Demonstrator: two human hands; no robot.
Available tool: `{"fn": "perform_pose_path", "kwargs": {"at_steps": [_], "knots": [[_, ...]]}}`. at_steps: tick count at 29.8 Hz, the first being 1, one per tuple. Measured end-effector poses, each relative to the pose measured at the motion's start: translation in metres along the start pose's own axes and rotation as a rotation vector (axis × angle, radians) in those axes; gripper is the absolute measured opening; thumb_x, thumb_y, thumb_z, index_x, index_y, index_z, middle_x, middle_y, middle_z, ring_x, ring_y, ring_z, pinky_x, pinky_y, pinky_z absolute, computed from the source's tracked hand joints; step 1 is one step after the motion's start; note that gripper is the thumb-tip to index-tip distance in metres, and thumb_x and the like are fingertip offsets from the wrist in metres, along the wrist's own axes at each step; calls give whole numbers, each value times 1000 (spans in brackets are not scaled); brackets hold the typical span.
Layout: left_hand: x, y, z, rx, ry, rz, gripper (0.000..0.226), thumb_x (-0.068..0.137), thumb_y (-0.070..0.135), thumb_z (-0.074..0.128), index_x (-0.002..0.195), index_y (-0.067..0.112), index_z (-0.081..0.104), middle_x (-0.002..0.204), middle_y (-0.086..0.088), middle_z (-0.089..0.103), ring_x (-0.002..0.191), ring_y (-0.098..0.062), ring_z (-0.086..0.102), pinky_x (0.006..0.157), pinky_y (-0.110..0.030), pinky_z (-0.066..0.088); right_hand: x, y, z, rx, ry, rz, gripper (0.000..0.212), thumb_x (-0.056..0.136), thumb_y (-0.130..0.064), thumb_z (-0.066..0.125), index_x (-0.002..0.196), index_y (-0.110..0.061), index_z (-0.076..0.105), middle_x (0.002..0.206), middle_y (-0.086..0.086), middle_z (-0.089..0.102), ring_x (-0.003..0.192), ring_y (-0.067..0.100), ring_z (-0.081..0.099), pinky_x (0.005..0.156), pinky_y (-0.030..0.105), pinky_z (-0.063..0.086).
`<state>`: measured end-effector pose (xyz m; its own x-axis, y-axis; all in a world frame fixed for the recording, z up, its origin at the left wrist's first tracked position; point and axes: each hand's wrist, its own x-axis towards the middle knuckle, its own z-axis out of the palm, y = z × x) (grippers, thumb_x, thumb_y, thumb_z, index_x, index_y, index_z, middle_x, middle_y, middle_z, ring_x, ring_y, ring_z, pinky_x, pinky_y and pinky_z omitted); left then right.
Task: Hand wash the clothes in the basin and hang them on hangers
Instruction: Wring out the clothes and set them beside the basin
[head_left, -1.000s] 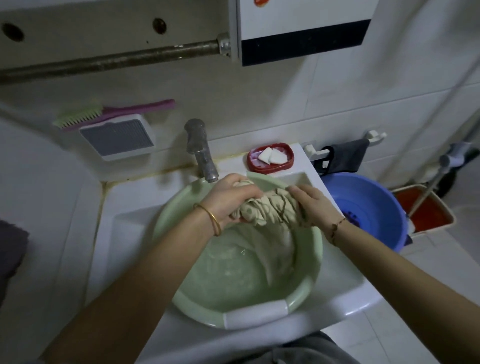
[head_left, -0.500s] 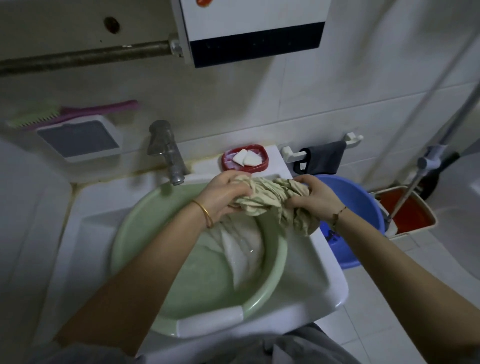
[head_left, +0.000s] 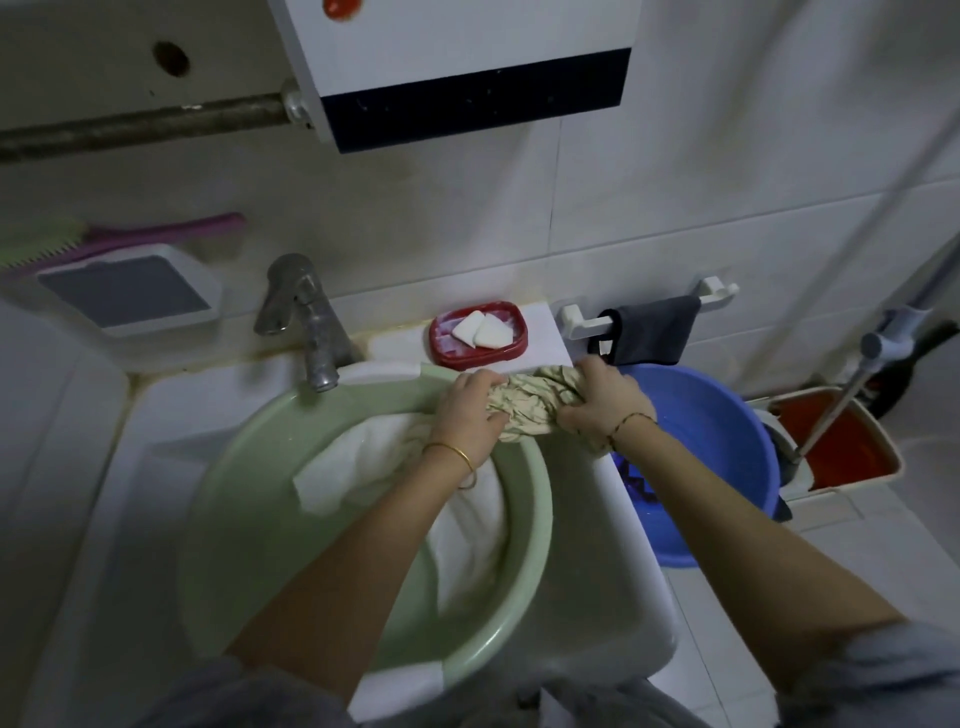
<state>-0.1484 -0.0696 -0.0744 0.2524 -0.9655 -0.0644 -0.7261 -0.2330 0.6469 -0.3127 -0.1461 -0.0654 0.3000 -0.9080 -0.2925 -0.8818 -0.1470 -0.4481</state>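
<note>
We see bare forearms, no sleeves below the elbow. Left hand (head_left: 467, 410): thin gold bangle (head_left: 457, 457) just behind it at the wrist. Right hand (head_left: 605, 400): thin dark-and-gold cord bracelet (head_left: 626, 420) at its wrist. Grey short sleeve (head_left: 878, 670) on the right upper arm, well back from the hand. Grey garment (head_left: 291, 696) at the torso.
</note>
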Motion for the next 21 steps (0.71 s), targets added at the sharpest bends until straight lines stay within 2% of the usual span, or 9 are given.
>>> {"fn": "perform_pose_path", "kwargs": {"at_steps": [2,8,13,16,21], "knots": [[5,-4,5,61,-20,-17,44,82,8,66,123,9,53,125,-12,52,117,-29,47,102,-36,37,3,4,9,-23,-25,-5,67,75,-35,65,134,-22,35,131,7,44,118,32,39,85,39,41],[8,-13,2,-15,-37,-44,43,81,5,67,122,9,52,123,-12,52,113,-25,49,97,-27,37,13,7,4,5,-28,-53,75,73,-33,68,139,-23,33,133,7,36,121,31,38,92,44,44],[5,-16,2,-8,-39,-58,43,81,5,66,121,10,52,121,-13,52,112,-28,50,98,-34,41,6,9,15,-13,40,-95,77,76,-39,68,141,-23,30,136,7,38,120,32,36,95,43,41],[7,-15,-1,16,-62,-74,46,79,10,69,122,14,53,120,-12,52,112,-30,49,99,-37,41,4,11,13,-69,65,-95,87,74,-43,70,145,-27,23,141,4,35,126,30,34,97,46,41],[4,-13,-4,21,-50,-55,52,77,14,71,125,16,53,122,-12,48,114,-30,47,102,-36,39,0,11,14,-26,87,-115,97,71,-43,74,147,-27,17,144,4,28,128,31,32,97,49,42]]}}
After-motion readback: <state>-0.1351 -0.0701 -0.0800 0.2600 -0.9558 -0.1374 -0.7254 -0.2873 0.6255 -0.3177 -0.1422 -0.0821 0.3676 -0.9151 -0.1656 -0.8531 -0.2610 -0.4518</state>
